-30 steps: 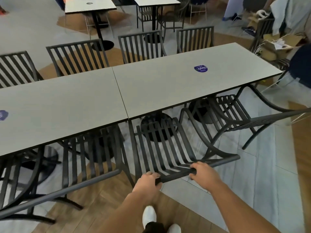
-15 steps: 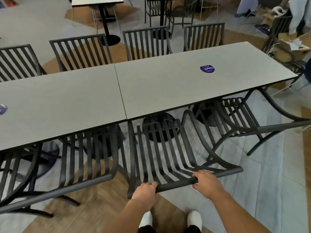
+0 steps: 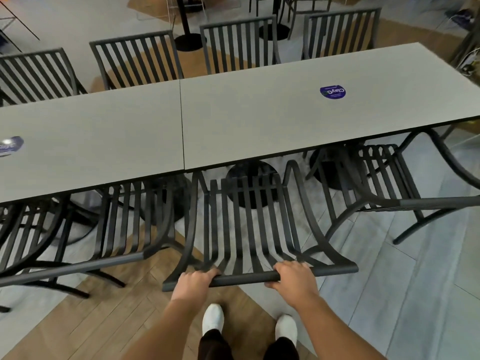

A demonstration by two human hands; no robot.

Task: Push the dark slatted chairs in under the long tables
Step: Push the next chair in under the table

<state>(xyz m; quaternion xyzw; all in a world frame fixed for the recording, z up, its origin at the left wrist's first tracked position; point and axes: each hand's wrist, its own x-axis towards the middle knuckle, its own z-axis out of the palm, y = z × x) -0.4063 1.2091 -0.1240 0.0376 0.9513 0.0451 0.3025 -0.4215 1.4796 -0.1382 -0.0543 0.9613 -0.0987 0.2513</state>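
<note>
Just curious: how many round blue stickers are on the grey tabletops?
2. One round blue sticker lies on the right grey tabletop, toward its far right; the other on the left tabletop, cut by the picture's left edge.

Soft even indoor light; wide-angle bowing and blur at edges

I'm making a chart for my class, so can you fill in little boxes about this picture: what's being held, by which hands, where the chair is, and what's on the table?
held thing: top rail of the dark slatted chair
left hand: grips the rail near its left end
right hand: grips the rail further right
chair position: front of its seat under the edge of the long table, backrest outside
neighbours: slatted chairs on both sides
on table: round blue sticker
</note>
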